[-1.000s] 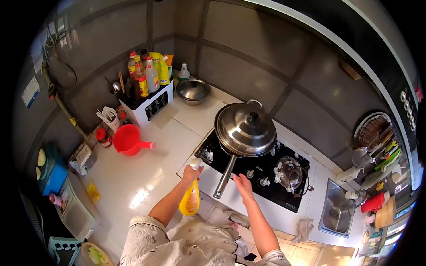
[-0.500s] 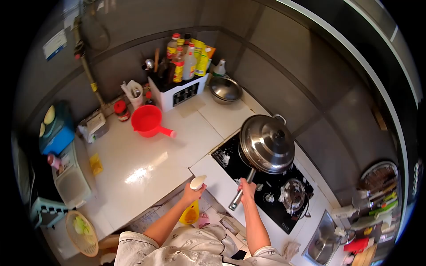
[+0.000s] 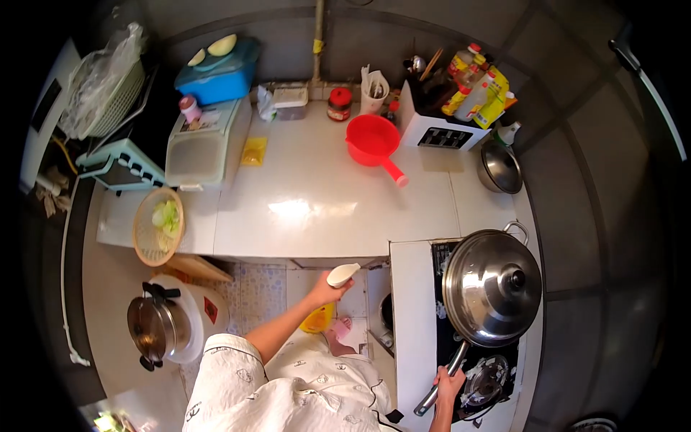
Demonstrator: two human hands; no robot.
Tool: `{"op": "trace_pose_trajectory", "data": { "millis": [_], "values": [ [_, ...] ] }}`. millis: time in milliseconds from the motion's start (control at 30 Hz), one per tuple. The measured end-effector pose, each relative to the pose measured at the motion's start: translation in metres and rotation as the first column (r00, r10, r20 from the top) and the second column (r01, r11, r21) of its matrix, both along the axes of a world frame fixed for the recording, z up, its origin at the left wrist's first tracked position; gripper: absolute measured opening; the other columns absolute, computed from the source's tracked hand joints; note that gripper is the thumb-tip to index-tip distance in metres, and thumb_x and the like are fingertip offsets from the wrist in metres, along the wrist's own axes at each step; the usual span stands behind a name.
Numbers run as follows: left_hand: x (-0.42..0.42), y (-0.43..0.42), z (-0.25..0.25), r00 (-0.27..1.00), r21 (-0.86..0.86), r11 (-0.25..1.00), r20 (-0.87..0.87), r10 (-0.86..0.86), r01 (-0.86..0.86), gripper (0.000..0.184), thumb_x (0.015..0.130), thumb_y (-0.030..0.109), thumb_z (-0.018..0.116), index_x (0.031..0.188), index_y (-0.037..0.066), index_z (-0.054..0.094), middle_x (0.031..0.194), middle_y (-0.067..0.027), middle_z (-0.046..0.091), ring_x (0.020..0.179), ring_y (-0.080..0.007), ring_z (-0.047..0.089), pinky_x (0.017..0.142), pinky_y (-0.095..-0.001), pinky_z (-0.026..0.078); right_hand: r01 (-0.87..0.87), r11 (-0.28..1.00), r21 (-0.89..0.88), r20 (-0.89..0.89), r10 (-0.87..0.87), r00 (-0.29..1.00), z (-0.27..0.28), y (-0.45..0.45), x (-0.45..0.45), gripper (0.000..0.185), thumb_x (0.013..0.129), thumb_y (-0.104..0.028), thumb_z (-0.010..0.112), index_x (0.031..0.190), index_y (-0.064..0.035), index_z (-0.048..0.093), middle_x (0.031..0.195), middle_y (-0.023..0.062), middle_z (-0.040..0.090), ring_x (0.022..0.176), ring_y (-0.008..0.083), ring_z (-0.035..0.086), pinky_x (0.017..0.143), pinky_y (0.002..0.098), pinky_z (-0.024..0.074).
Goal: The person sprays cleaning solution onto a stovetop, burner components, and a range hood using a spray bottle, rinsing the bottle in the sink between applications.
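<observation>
Left hand (image 3: 331, 289) wrapped round yellow bottle (image 3: 315, 319) before the torso, likely for firm hold; right hand (image 3: 450, 387) clamped on pan (image 3: 430, 397) handle, presumably steadying it, lid (image 3: 493, 288) on, over stove (image 3: 445, 348); red dipper (image 3: 372, 138) parked farther back.

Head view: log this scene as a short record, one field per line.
left hand: grips a yellow bottle with a pale top
right hand: closed around the pan handle
lid: domed steel, covering the pan
pan position: over the black cooktop
near burner: uncovered, white patches around it
counter: red dipper, red-lidded jar
basket: at the counter's left end, leafy greens inside
</observation>
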State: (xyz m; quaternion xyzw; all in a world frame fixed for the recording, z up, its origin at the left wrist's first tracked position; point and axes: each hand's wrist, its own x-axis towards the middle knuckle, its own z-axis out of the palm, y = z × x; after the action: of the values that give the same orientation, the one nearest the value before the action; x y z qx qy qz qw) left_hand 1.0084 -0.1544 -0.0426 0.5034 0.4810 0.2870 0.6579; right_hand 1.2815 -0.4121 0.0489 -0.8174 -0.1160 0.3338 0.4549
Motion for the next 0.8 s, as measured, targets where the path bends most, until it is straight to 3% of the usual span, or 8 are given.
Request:
{"op": "trace_pose_trajectory", "data": {
  "millis": [33, 133, 300, 400, 500, 600, 800],
  "values": [
    [-0.008, -0.004, -0.011, 0.998, 0.018, 1.0, -0.067, 0.0, 0.002, 0.019, 0.077, 0.021, 0.065, 0.087, 0.005, 0.062, 0.058, -0.0052, 0.058, 0.047, -0.0101, 0.051, 0.043, -0.0269, 0.043, -0.054, 0.998, -0.016, -0.001, 0.054, 0.999, 0.005, -0.006, -0.003, 0.011, 0.073, 0.001, 0.056, 0.071, -0.0016, 0.045, 0.052, 0.0031, 0.045, 0.037, 0.0114, 0.046, 0.034, 0.0246, 0.0379],
    [-0.033, -0.019, -0.038, 0.969, 0.348, 0.937, -0.22, 0.11, -0.027, 0.02, 0.076, 0.023, 0.065, 0.084, 0.005, 0.062, 0.059, -0.0079, 0.059, 0.046, -0.0133, 0.051, 0.047, -0.0302, 0.044, -0.204, 0.978, -0.029, -0.027, 0.204, 0.979, 0.023, -0.018, -0.018, 0.01, 0.073, 0.002, 0.056, 0.071, -0.0004, 0.046, 0.053, 0.0031, 0.046, 0.038, 0.0111, 0.048, 0.035, 0.0243, 0.0388],
    [-0.085, -0.032, -0.031, 0.914, 0.254, 0.965, -0.375, 0.154, -0.058, 0.022, 0.076, 0.025, 0.065, 0.087, 0.007, 0.064, 0.061, -0.0097, 0.062, 0.051, -0.0175, 0.058, 0.052, -0.0315, 0.046, -0.415, 0.91, -0.002, -0.086, 0.413, 0.907, 0.037, -0.013, -0.056, 0.009, 0.071, 0.002, 0.057, 0.072, 0.0025, 0.049, 0.057, 0.0049, 0.051, 0.04, 0.0113, 0.05, 0.037, 0.0241, 0.0411],
    [-0.119, -0.04, -0.022, 0.924, 0.055, 0.99, -0.355, 0.144, -0.133, 0.024, 0.076, 0.024, 0.065, 0.089, 0.005, 0.063, 0.063, -0.009, 0.063, 0.049, -0.0155, 0.058, 0.051, -0.0303, 0.047, -0.521, 0.853, 0.026, -0.138, 0.519, 0.843, 0.034, 0.007, -0.087, 0.009, 0.071, 0.002, 0.058, 0.073, 0.0023, 0.049, 0.056, 0.0047, 0.051, 0.04, 0.0115, 0.05, 0.037, 0.025, 0.0408],
    [-0.154, -0.05, -0.029, 0.924, 0.199, 0.953, -0.264, 0.278, -0.229, 0.022, 0.076, 0.022, 0.065, 0.088, 0.003, 0.063, 0.063, -0.0069, 0.062, 0.047, -0.0129, 0.056, 0.048, -0.0288, 0.046, -0.638, 0.77, 0.012, -0.078, 0.636, 0.767, 0.027, 0.042, -0.123, 0.009, 0.072, 0.0, 0.058, 0.072, 0.0012, 0.05, 0.056, 0.0043, 0.051, 0.041, 0.011, 0.051, 0.037, 0.0252, 0.0406],
    [-0.189, -0.056, -0.007, 0.915, 0.075, 0.947, -0.242, 0.322, -0.313, 0.019, 0.077, 0.018, 0.065, 0.086, 0.003, 0.063, 0.062, -0.0045, 0.06, 0.047, -0.0113, 0.055, 0.044, -0.0278, 0.045, -0.723, 0.689, 0.051, -0.015, 0.724, 0.69, 0.003, 0.081, -0.16, 0.009, 0.071, -0.003, 0.059, 0.07, -0.0004, 0.051, 0.053, 0.0029, 0.052, 0.042, 0.0101, 0.052, 0.038, 0.0257, 0.0409],
    [-0.248, -0.07, 0.018, 0.899, 0.113, 0.923, -0.212, 0.384, -0.368, 0.015, 0.076, 0.015, 0.066, 0.084, 0.003, 0.063, 0.059, -0.003, 0.059, 0.047, -0.01, 0.054, 0.044, -0.0265, 0.045, -0.761, 0.635, 0.135, 0.023, 0.766, 0.643, -0.007, 0.159, -0.237, 0.01, 0.071, -0.006, 0.059, 0.069, 0.0005, 0.051, 0.053, 0.0039, 0.052, 0.043, 0.0108, 0.053, 0.04, 0.026, 0.0422]
  ]
}}
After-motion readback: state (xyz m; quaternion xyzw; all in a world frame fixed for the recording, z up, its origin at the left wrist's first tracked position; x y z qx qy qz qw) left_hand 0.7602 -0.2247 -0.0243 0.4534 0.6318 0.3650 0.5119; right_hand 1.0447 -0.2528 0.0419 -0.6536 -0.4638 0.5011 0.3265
